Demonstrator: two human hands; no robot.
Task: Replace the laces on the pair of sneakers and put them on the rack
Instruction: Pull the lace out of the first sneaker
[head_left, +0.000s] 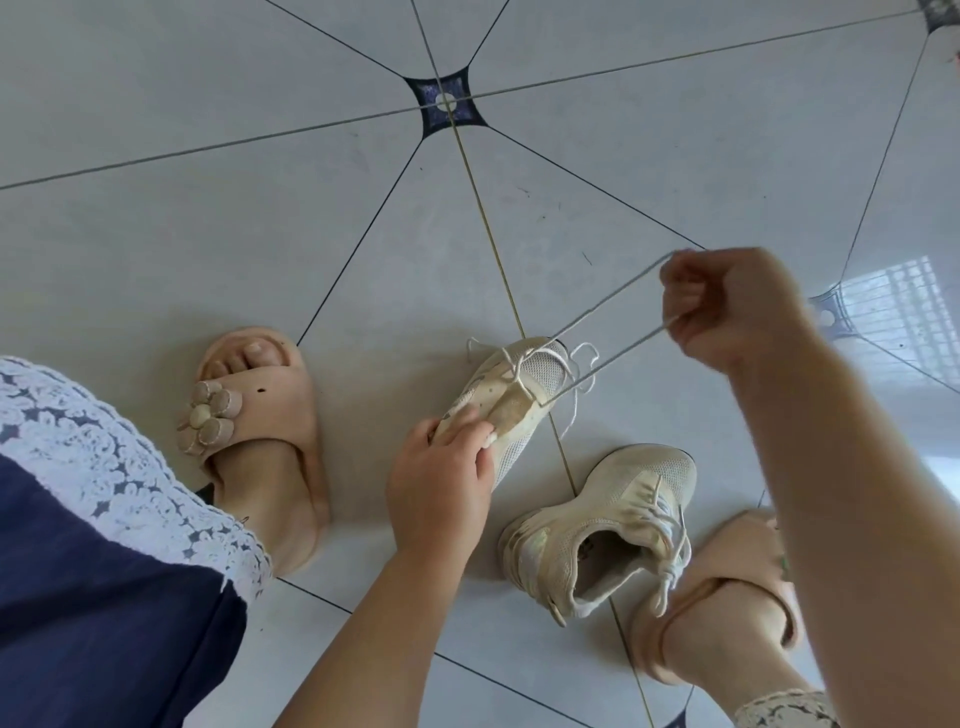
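Left hand (441, 467) grips a light, soft mesh sneaker (524, 395) by its collar, down at the tiled floor (208, 104); right hand (737, 306) fingers curl round its thin, limp lace (602, 304), drawn taut; second sneaker (608, 525) lies nearby.

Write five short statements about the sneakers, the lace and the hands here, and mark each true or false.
1. The right hand pulls a thin pale lace taut from the cream mesh sneaker. True.
2. The left hand is empty. False: it grips that sneaker.
3. The second cream mesh sneaker sits on a rack. False: it lies on the grey tiled floor.
4. The second sneaker has laces in it. True.
5. The pink flower slipper lies unworn. False: a foot wears it.
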